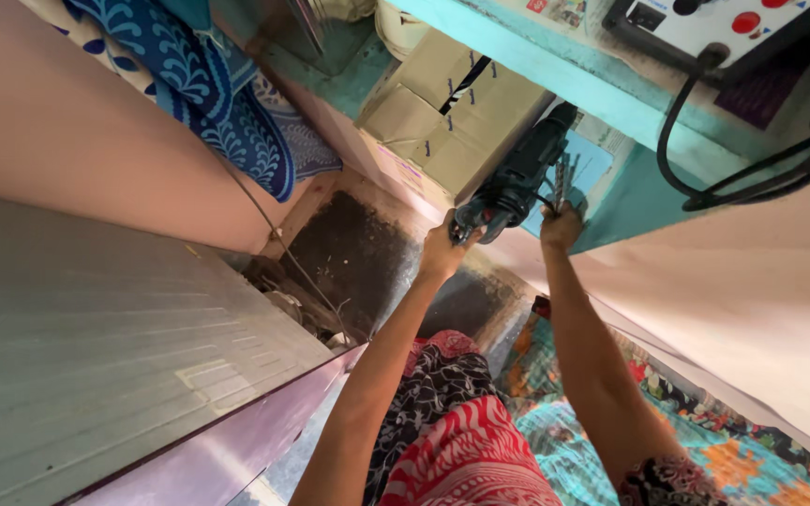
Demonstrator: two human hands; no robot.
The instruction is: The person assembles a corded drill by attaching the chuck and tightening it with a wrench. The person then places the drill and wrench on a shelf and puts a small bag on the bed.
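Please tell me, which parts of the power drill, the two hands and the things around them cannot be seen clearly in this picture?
- Head view: the power drill has its grip hidden by the left hand.
- Head view: the drill bits are too small to count; the right hand covers their lower ends.
- Head view: the control box is cut off by the top edge.
- Head view: the black cable runs behind the teal shelf.

- Soft, warm daylight fills the frame, brightest in the upper right and along the pale panel at right.
- The dark floor patch (358,258) at centre sits in shadow.
- A dull sheen lies on the grey ribbed surface (96,347) at lower left.
- Wide-angle stretching bends lines near the edges.
- Focus is slightly soft throughout.
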